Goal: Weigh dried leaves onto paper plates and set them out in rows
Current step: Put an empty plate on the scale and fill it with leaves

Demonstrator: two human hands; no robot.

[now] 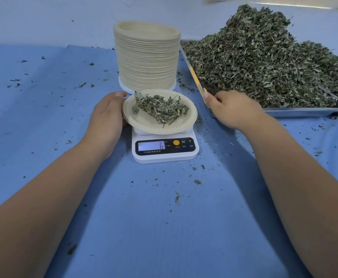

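Covering the tabletop [164, 237]: a blue cloth [33, 127], creased in soft folds, with its far edge showing behind the plates.
Beyond the cloth: a pale grey surface [43, 17] runs to the top of the view; whether it is table or wall, I cannot tell.
Crumbs: dried leaf bits [177, 197] lie scattered over the cloth, thickest around the scale and along the tray's near side.
Scale: a small white kitchen scale [165, 155] stands mid-cloth, and its lit display [151, 146] shows a 6.
Paper plate: one plate [144, 123] sits on the scale and overhangs its platform.
Portion: a loose clump of dried leaves [162, 108] lies on that plate, toward its far right.
Stack: a tall stack of paper plates [147, 57] stands just behind the scale.
Tray: a metal tray [302, 111] lies to the right, heaped high with a mound of dried leaves [264, 61].
Left hand [106, 115]: grasping the plate's left rim, thumb on the far edge and fingers tucked under.
Right hand [234, 111]: at the tray's near left corner, fingers curled and thumb against the rim; I cannot tell if it holds anything.
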